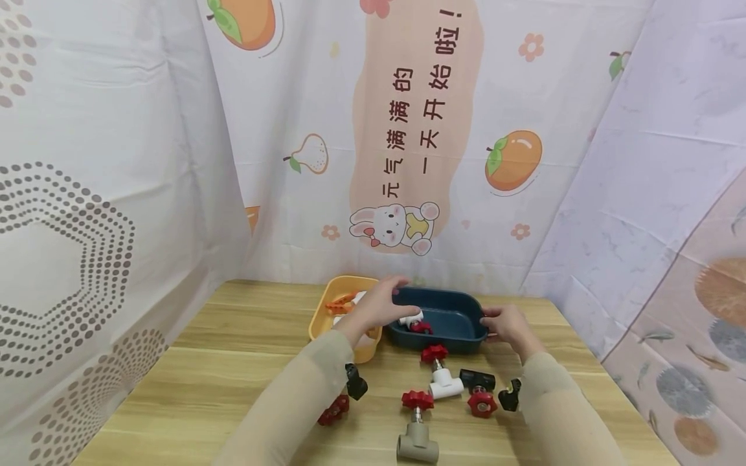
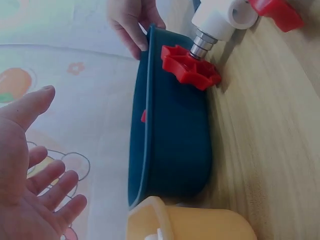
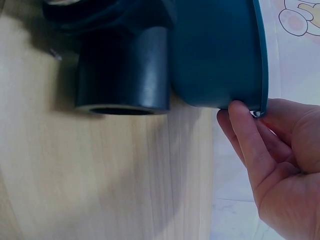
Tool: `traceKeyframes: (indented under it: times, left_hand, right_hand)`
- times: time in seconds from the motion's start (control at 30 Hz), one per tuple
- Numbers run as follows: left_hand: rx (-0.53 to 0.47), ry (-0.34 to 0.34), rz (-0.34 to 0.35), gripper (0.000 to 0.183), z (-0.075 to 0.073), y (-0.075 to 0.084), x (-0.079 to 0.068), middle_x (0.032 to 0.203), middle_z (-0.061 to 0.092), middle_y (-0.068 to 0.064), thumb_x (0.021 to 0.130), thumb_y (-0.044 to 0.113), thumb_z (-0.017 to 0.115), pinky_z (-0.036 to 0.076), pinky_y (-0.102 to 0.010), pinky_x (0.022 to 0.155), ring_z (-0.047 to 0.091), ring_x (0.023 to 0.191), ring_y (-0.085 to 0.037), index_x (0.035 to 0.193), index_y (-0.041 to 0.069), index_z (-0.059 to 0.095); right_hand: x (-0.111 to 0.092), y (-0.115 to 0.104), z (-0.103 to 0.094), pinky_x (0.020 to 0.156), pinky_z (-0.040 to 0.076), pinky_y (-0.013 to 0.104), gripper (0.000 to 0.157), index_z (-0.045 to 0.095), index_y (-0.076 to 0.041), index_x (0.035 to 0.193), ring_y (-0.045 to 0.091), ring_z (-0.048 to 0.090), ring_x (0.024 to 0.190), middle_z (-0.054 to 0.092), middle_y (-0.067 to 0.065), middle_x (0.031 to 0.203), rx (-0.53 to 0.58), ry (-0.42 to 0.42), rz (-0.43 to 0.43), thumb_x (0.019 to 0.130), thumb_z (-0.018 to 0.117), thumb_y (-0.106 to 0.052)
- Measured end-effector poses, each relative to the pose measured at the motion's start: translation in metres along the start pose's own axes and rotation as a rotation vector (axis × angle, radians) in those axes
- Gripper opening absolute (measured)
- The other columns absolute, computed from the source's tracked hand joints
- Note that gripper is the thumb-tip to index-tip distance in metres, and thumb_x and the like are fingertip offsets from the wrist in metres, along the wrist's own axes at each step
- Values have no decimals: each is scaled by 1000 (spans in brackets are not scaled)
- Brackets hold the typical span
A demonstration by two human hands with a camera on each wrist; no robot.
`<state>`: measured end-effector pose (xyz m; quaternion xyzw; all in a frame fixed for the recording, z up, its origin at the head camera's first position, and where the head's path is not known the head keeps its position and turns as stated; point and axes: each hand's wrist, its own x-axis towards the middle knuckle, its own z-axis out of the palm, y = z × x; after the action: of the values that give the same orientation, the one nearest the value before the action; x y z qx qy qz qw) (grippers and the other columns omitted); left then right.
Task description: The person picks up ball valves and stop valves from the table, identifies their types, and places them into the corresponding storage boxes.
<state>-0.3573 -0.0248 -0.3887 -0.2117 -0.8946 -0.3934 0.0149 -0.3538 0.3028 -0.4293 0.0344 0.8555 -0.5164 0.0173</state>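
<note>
My right hand (image 1: 508, 327) pinches the right-end rim of the dark blue plastic bin (image 1: 451, 343), thumb on one side and fingers on the other in the right wrist view. A white valve with a red handle (image 1: 419, 325) lies in the bin's left part. My left hand (image 1: 375, 309) hovers over the bin's left end, beside the yellow basket (image 1: 319, 317); its fingers (image 2: 57, 187) are spread and hold nothing. Inside the yellow basket are orange and white pieces, partly hidden by the left hand and wrist.
In front of the bin lie a white valve (image 1: 444, 383), a black valve (image 1: 479, 382) and a grey valve (image 1: 417, 443), all with red handles. Another red handle (image 1: 335, 410) shows beside the left sleeve. A printed curtain (image 1: 466, 246) hangs behind the wooden table (image 1: 256, 336).
</note>
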Motion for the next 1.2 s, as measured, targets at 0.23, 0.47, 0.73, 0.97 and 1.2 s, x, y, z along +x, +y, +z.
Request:
traceKeyframes:
  times: [0.23,0.47,0.73,0.97,1.2]
  left_hand:
    - [14,-2,26,74,-10,5,-10,145,53,0,85,53,79,52,-45,99,53,128,-21,148,24,51]
    - [26,-8,51,75,-22,8,-19,143,54,1,84,55,79,50,-44,102,52,128,-19,147,24,52]
    - [29,-35,94,76,-34,9,-31,143,54,-3,84,56,78,50,-45,102,52,128,-21,147,22,52]
    - [55,-42,100,77,-42,7,-41,144,54,-1,83,56,79,49,-44,102,51,126,-19,146,21,53]
    - [98,-58,118,75,-50,1,-48,144,55,0,84,50,81,49,-43,101,53,126,-22,147,19,53]
  right_hand:
    - [2,2,0,76,61,49,41,53,16,136,35,71,92,63,35,122,1,-2,-2,97,60,5]
    - [3,2,0,78,60,50,41,53,16,137,33,72,92,62,35,123,-12,-11,-4,98,60,4]
    - [0,1,-1,77,60,50,42,50,18,138,37,71,95,60,37,125,-3,-22,-14,98,59,5]
    - [-1,-2,-1,78,60,51,43,50,18,138,39,70,98,60,37,126,0,-28,-9,98,59,5]
    - [-1,-1,-1,79,60,51,43,50,16,139,39,70,99,60,35,128,-19,-24,0,99,59,4]
